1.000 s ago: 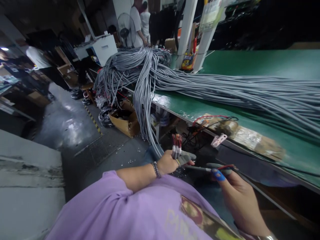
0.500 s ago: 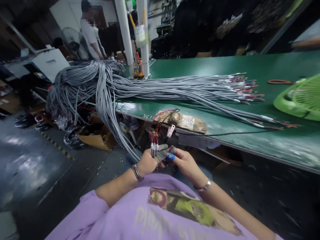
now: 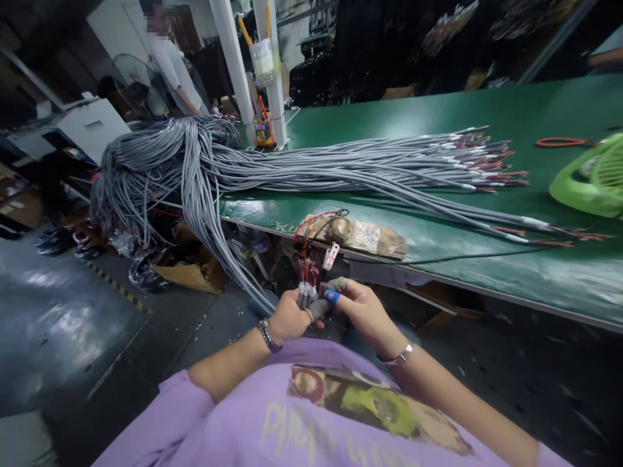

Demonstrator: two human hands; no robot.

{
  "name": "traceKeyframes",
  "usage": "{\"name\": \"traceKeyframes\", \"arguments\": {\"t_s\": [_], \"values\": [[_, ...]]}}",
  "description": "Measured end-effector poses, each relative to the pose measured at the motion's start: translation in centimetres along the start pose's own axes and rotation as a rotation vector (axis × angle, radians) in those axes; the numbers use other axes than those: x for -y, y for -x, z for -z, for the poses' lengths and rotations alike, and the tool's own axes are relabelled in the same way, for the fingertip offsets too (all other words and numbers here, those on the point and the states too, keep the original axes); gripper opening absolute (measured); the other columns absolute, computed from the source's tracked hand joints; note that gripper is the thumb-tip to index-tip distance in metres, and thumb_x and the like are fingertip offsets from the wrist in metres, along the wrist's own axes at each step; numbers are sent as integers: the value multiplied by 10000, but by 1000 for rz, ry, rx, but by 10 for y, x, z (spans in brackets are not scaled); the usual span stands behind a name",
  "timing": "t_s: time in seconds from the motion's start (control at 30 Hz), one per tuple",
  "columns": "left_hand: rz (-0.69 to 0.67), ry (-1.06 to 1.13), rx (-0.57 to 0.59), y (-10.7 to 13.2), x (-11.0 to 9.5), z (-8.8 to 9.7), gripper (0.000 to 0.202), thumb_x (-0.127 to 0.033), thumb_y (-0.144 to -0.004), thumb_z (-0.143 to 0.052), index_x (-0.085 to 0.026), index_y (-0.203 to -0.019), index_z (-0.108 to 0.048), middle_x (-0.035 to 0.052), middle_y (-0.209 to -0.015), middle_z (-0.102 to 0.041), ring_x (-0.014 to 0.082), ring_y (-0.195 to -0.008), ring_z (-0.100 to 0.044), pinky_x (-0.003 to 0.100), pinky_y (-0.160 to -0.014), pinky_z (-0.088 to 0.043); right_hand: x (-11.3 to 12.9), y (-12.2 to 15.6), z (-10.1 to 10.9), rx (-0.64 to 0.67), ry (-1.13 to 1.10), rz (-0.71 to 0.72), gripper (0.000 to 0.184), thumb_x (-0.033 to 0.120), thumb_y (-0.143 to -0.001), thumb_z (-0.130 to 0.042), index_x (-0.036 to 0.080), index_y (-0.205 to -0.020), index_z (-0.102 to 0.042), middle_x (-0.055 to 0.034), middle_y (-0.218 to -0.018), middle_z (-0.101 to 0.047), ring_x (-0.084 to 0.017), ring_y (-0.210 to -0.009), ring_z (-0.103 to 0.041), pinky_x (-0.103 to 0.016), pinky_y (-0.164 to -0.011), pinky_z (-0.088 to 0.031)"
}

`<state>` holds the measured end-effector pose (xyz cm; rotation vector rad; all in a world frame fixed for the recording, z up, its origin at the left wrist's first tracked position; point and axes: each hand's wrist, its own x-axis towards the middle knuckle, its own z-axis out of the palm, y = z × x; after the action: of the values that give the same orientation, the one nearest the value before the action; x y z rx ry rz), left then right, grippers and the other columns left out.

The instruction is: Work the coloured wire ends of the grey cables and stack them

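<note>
My left hand [image 3: 291, 316] is closed around several grey cables [image 3: 306, 293] near their white-wrapped ends, where thin coloured wires [image 3: 307, 269] stick up. Beside it, my right hand [image 3: 367, 311] has its thumb and fingertips pinched together close to the left thumb; whatever lies between them is too small to make out. Grey covers sit on some fingertips, and a blue band wraps a right-hand finger. The held cables hang off the bench from a large grey cable bundle [image 3: 311, 170]. Just beyond my hands, a cardboard piece with tape [image 3: 367, 239] and wires lies at the bench edge.
The green bench [image 3: 413, 113] runs across the view. A green fan [image 3: 594, 178] and a red-orange loop [image 3: 559, 142] are at its right. White posts [image 3: 276, 97] carry a pen holder [image 3: 263, 61]. An open carton [image 3: 192, 269] sits below; a person [image 3: 172, 65] stands behind.
My right hand has shifted slightly up, its fingers now nearer the wire ends. The cables in my left hand moved a little right. The view has turned slightly.
</note>
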<state>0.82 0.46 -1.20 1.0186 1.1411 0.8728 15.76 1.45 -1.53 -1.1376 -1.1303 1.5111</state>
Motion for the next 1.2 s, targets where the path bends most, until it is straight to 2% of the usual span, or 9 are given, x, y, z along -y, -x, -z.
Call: {"name": "traceKeyframes", "arguments": {"t_s": [0.17, 0.37, 0.5, 0.6, 0.77, 0.93, 1.07, 1.2], "values": [[-10, 59, -101, -4, 0, 1, 504, -617, -555, -774, -143, -640, -626, 46, -574, -661, 141, -456, -617, 201, -398, -417, -8, 2, -3, -45, -110, -40, 335, 495, -620, -762, 199, -654, -606, 16, -580, -552, -110, -518, -416, -255, -501, -366], [7, 60, -172, -4, 4, 2, 461, -560, -545, -795, -139, -605, -618, 40, -548, -649, 122, -416, -584, 190, -373, -367, -3, -3, -6, 61, -34, -23, 358, 506, -620, -763, 215, -759, -607, 11, -624, -603, -132, -547, -493, -266, -526, -415], [33, -1, -164, -3, 1, 0, 396, -455, -520, -838, -159, -584, -583, -22, -462, -582, 98, -381, -525, 198, -386, -384, -3, -12, -5, 83, 77, -8, 302, 463, -640, -747, 214, -681, -581, 17, -584, -594, -135, -531, -498, -266, -511, -413], [56, -24, -131, -3, -3, 0, 395, -424, -493, -852, -173, -559, -554, -44, -441, -560, 90, -380, -500, 201, -390, -389, -2, -15, -3, 103, 91, -53, 275, 428, -641, -744, 204, -669, -586, 12, -594, -609, -136, -530, -511, -265, -509, -416], [123, -12, -62, -8, -7, 4, 431, -500, -507, -830, -165, -566, -567, -9, -454, -578, 123, -396, -555, 206, -379, -382, 5, -16, -3, 147, -46, -135, 283, 437, -638, -738, 200, -691, -591, 22, -560, -603, -130, -510, -512, -258, -508, -398], [93, 109, -154, -11, -8, 5, 514, -619, -523, -779, -148, -584, -584, 26, -512, -614, 124, -417, -581, 205, -391, -391, 2, -17, -1, 69, -93, -160, 282, 419, -626, -745, 188, -641, -585, 29, -567, -573, -100, -510, -442, -242, -502, -348], [90, 147, -192, -11, -6, 4, 517, -616, -508, -789, -145, -582, -588, 26, -509, -617, 129, -412, -581, 211, -391, -398, -1, -17, -3, 44, -79, -106, 304, 452, -642, -751, 195, -675, -592, 23, -606, -582, -115, -543, -464, -255, -526, -371], [85, 108, -169, -10, -5, 3, 484, -581, -534, -793, -144, -604, -597, 30, -520, -626, 131, -417, -588, 206, -388, -388, 2, -18, -6, 75, -50, -63, 337, 492, -653, -747, 205, -785, -630, 15, -652, -614, -133, -570, -514, -269, -560, -424]]}}
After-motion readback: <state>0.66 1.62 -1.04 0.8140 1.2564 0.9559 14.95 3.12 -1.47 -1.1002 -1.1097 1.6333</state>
